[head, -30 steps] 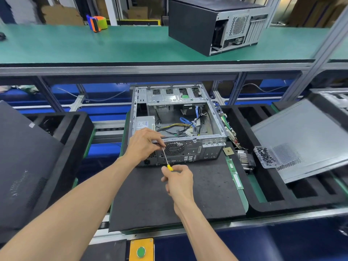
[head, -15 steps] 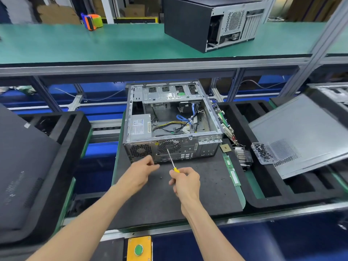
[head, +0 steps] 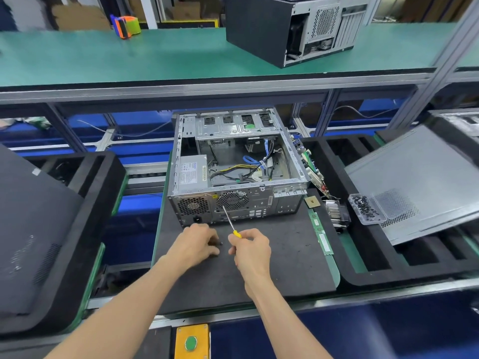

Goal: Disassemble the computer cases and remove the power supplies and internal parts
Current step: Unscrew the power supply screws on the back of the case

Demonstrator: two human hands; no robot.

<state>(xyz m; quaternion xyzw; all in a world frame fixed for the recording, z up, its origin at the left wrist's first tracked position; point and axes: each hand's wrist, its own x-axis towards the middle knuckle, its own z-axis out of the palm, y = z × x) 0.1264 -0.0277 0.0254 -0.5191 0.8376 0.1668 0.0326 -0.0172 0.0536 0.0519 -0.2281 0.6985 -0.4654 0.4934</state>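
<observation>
Now the right hand [head: 250, 248] grips a screwdriver [head: 231, 222] angled up-left at the case [head: 234, 203]; left hand [head: 195, 242] pinches a screw [head: 220, 243].

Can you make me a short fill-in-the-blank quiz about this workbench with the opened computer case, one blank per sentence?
1. The right hand holds a thin screwdriver with a ____ handle.
2. The open grey metal computer case sits on a ____ foam mat.
3. The clear plastic tray of small dark screws lies to the ____ of the case.
4. The left hand reaches down to a small dark ____ on the mat.

Missing words: yellow; black; right; screw
</observation>
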